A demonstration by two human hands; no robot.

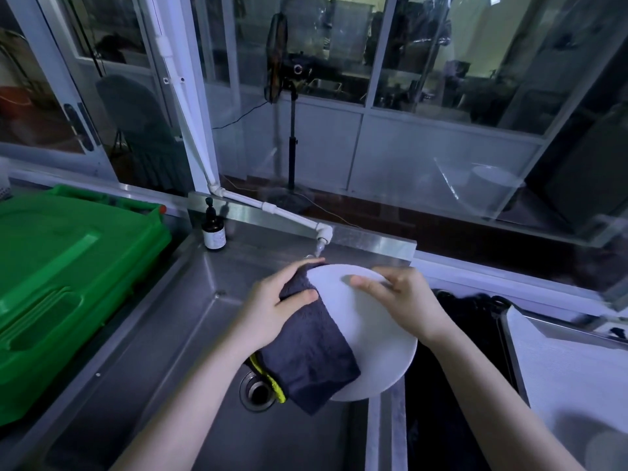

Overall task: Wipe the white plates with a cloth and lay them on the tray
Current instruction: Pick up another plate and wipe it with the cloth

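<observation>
A round white plate (pixel 370 338) is held tilted over the steel sink (pixel 190 321). My right hand (pixel 404 300) grips its far right rim, thumb lying on the upper face. My left hand (pixel 275 304) holds a dark grey cloth (pixel 312 351) with a yellow-green edge against the plate's left side, fingers wrapped over the rim. The cloth hangs down over the plate's lower left. A metal tray (pixel 557 351) with a white surface lies at the right; something pale and round (pixel 598 440) shows blurred at its near corner.
A green plastic bin lid (pixel 61 283) fills the left counter. A dark pump bottle (pixel 213 229) stands at the sink's back edge beside a white pipe tap (pixel 321 232). The drain (pixel 256 390) sits below the cloth. A dark gap (pixel 452 368) separates sink and tray.
</observation>
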